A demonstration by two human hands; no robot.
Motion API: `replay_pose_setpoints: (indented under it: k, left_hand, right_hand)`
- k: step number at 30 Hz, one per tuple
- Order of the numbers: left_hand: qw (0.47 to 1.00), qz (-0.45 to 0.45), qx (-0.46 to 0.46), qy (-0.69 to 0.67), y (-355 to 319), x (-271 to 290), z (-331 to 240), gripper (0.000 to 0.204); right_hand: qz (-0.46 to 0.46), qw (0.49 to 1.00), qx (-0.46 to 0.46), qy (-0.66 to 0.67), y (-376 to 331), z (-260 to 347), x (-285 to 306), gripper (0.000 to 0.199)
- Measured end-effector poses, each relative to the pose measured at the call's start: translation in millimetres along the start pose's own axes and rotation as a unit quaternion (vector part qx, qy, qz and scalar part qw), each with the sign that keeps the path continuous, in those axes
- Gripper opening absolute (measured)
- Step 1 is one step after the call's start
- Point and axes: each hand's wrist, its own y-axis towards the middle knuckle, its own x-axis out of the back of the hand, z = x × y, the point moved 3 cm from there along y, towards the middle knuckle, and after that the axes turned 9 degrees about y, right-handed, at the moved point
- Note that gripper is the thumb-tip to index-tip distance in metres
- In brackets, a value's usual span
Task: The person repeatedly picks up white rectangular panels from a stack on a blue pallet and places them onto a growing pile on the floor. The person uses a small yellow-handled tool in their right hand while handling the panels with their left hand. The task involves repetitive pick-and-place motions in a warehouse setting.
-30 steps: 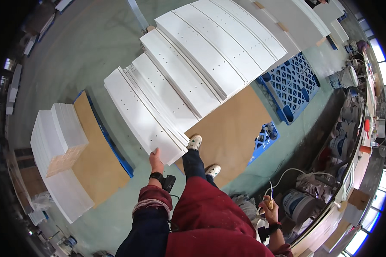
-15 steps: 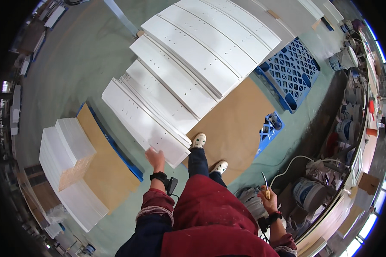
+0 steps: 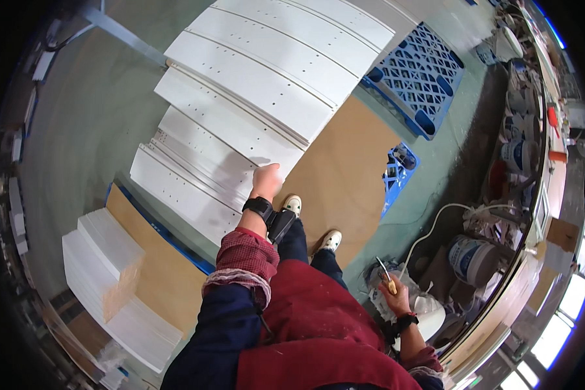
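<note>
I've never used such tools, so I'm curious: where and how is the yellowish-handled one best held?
Probably by its yellowish handle, coming from the person's side, as the right hand does: the handle is thicker, and the slim metal end points away.

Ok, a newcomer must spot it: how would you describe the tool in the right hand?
Find the big red garment at the bottom centre, then the right hand beside it. The tool gripped there has a yellowish handle and slim greyish tip, unlike the long white cable curving beyond it.
</note>
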Motion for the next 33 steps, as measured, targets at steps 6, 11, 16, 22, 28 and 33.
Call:
replay_pose_setpoints:
  k: [6,11,16,22,28,33]
  left_hand:
    - [0.998,-0.044,0.034,-0.013,25.5,6.7,7.1,0.027]
    - [0.999,-0.034,0.030,-0.025,31.0,9.1,19.8,0.026]
    - [0.988,0.014,0.059,-0.144,10.6,0.6,14.0,0.035]
    - [0.968,0.112,-0.159,-0.159,-4.9,6.4,-22.2,0.036]
    - [0.959,0.089,-0.226,-0.144,-106.6,85.0,-56.4,0.037]
    - [0.973,0.093,-0.199,0.069,-267.4,180.2,-32.1,0.047]
  right_hand:
    - [0.001,1.000,0.007,0.002,0.4,0.2,-10.5,0.033]
    - [-0.001,1.000,0.007,0.009,-1.0,-4.1,-11.8,0.032]
    - [0.007,1.000,-0.017,-0.001,-2.4,0.9,-12.1,0.031]
    - [0.020,0.998,0.045,-0.030,2.2,4.9,-3.2,0.030]
    - [0.038,0.988,0.148,0.024,-2.2,39.2,14.8,0.031]
    - [0.160,0.950,0.265,-0.047,-20.4,116.0,24.5,0.030]
